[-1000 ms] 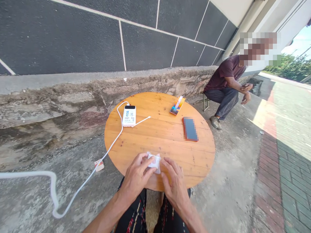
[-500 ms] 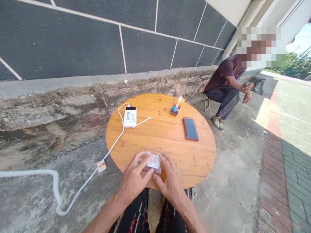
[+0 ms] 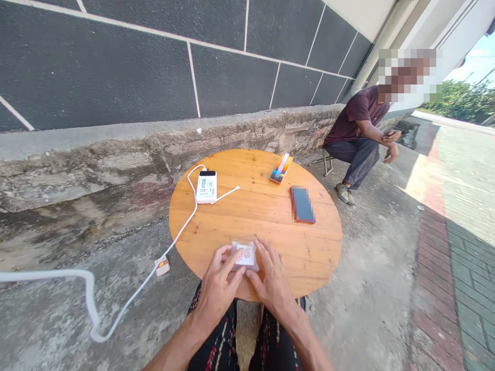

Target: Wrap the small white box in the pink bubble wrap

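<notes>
Near the front edge of the round wooden table is a small plastic-wrapped pack, whitish with faint reddish print on top. What is inside the wrapping cannot be made out. My left hand grips its left side, the index finger lying over the top and the thumb at the near edge. On the right side, my right hand holds it with bent fingers, its thumb by the near right corner. Both hands rest low over the table's front.
A white power bank with a white cable sits at the table's left. To the right lie a phone and an orange and blue box. A seated person is beyond. A small box is on the ground.
The wrapped pack has tipped slightly, showing more of its near side. Both hands stay around it with only small finger shifts. The camera view has moved a little.
</notes>
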A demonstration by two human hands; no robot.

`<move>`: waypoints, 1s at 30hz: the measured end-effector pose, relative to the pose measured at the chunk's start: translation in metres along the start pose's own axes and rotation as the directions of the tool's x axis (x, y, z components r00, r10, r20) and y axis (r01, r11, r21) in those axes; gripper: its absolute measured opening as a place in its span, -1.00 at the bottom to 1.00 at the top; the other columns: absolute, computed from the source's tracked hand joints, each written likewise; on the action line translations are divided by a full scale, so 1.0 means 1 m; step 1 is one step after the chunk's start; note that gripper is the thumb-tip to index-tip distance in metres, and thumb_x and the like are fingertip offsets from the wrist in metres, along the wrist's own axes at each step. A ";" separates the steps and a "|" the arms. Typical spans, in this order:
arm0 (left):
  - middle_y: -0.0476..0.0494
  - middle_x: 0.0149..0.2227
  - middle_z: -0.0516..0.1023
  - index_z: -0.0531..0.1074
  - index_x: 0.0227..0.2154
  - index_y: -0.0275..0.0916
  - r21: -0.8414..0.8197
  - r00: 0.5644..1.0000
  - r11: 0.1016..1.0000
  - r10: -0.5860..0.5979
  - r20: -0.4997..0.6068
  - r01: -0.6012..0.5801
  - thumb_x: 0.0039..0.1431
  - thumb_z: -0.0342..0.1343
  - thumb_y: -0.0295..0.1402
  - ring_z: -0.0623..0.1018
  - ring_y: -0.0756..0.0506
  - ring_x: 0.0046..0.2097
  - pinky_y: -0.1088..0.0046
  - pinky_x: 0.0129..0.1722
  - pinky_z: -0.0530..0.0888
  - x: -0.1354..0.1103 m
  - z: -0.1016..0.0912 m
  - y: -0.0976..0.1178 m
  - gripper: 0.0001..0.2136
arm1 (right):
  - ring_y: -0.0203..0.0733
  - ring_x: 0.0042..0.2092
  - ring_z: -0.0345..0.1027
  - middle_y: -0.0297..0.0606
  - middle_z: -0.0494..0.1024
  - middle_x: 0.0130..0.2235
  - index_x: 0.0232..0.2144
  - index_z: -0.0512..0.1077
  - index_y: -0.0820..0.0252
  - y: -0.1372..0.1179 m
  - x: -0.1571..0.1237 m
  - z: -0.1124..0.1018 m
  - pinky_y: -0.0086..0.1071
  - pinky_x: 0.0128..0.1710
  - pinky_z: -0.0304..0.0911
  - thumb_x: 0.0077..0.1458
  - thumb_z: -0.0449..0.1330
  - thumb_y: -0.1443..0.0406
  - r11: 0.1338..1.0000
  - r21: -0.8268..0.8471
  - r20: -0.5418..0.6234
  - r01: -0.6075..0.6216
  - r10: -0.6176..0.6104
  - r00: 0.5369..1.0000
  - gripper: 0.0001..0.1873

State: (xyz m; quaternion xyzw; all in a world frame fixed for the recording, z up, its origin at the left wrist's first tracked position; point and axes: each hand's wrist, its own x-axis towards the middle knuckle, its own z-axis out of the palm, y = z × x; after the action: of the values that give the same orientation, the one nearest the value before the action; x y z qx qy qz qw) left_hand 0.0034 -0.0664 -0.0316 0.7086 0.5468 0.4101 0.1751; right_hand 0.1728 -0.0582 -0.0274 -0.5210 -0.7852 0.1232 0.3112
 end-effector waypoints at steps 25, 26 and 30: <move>-0.12 -0.17 0.47 0.08 0.22 -0.19 -0.174 0.976 0.980 -0.059 0.207 0.097 0.04 0.05 -0.49 0.48 -0.02 -0.29 0.35 -0.17 0.48 0.050 0.008 -0.004 -0.37 | 0.00 0.09 0.31 -0.04 0.40 0.09 0.16 0.18 0.17 0.034 -0.002 0.015 -0.02 0.06 0.24 0.12 0.12 0.28 0.983 0.141 -0.207 -0.114 0.142 0.968 -0.45; -0.10 -0.20 0.47 0.10 0.21 -0.19 -0.168 0.975 0.980 -0.065 0.213 0.103 0.03 0.05 -0.49 0.47 -0.02 -0.30 0.35 -0.18 0.48 0.051 0.008 -0.004 -0.38 | 0.00 0.09 0.30 -0.04 0.40 0.09 0.17 0.18 0.18 0.036 -0.002 0.015 -0.03 0.06 0.24 0.11 0.13 0.27 0.982 0.144 -0.204 -0.121 0.149 0.967 -0.44; -0.05 -0.26 0.45 0.16 0.18 -0.20 -0.145 0.970 0.983 -0.076 0.230 0.112 0.02 0.06 -0.48 0.46 -0.01 -0.32 0.37 -0.19 0.47 0.053 0.005 -0.003 -0.40 | 0.01 0.10 0.29 -0.05 0.40 0.10 0.18 0.16 0.17 0.037 0.000 0.016 0.02 0.08 0.20 0.13 0.11 0.27 0.985 0.123 -0.167 -0.121 0.141 0.976 -0.44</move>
State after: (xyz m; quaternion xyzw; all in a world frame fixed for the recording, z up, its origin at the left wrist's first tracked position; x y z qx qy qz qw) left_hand 0.0093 -0.0161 -0.0162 0.7075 0.5227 0.3608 0.3099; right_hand 0.1907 -0.0400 -0.0589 -0.5622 -0.7106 0.1411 0.3988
